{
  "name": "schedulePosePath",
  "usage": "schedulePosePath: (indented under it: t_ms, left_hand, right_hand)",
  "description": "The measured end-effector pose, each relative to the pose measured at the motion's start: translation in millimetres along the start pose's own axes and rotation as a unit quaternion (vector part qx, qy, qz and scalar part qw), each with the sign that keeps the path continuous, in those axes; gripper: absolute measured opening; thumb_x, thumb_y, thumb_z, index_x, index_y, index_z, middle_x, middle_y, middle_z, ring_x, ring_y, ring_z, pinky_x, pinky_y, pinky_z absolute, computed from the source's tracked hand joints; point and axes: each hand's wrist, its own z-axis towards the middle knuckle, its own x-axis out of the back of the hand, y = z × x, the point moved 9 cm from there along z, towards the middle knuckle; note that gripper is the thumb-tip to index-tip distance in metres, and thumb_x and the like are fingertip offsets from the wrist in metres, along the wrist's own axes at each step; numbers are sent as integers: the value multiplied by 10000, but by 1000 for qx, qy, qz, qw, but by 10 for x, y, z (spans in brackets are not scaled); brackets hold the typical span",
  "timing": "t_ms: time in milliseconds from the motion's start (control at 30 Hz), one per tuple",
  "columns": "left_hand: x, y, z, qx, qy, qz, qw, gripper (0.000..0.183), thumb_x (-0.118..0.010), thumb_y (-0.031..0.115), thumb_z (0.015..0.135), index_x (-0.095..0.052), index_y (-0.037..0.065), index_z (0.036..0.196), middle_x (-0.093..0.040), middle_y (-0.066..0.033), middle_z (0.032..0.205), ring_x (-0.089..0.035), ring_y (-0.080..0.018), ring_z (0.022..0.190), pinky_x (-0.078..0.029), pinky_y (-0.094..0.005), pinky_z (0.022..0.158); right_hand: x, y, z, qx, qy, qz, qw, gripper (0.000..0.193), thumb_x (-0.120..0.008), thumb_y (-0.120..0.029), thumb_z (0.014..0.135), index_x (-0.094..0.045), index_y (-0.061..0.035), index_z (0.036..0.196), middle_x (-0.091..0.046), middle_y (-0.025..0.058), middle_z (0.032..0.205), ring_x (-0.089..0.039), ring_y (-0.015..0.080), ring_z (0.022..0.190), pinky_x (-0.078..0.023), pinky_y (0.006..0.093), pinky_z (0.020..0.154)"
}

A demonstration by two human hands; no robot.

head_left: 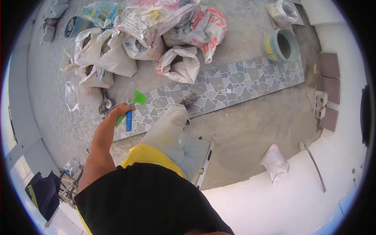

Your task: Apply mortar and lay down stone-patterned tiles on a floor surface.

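With fingers (128, 106) of the left hand (119, 110) curled around a green hand tool (140, 98), over stone-patterned floor tiles (239, 80) and close beside a blue bar (129, 120), seemingly at a tool-handling step of tiling work. Next, probably calling for a firm grip and careful footing near the spirit level (206, 159) beside the pale trousers (162, 131). Impossible to tell the state of the right hand, out of sight; hard to make out the tool's middle beneath the palm, its exact kind, or any grip on the blue bar.
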Motion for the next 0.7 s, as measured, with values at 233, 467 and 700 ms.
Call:
schedulePosePath:
  t_ms: [233,467,700]
  left_hand:
    - [-465,995,-266,15,-46,135,990,530,-671,530,690,-687,21,836,-627,-81,792,-559,-201,769,-443,-364,729]
    - [-1432,2912,-568,-21,-58,225,972,389,-647,475,720,-671,94,793,-593,-69,683,-544,-176,579,-442,-332,577]
    - [-2781,4680,-1145,-62,-37,154,985,411,-671,469,713,-654,65,783,-559,-52,666,-515,-172,569,-423,-323,568]
  right_hand:
    - [550,501,-371,-185,141,259,938,703,-816,-480,587,-645,8,1063,-700,221,1020,-677,377,982,-561,449,834]
    - [2246,934,507,-125,227,315,913,575,-760,-429,632,-694,4,1004,-704,239,984,-673,402,972,-543,466,853]
    - [4416,1591,1248,-63,304,344,886,563,-768,-417,636,-693,14,990,-705,241,965,-671,405,951,-528,467,868]
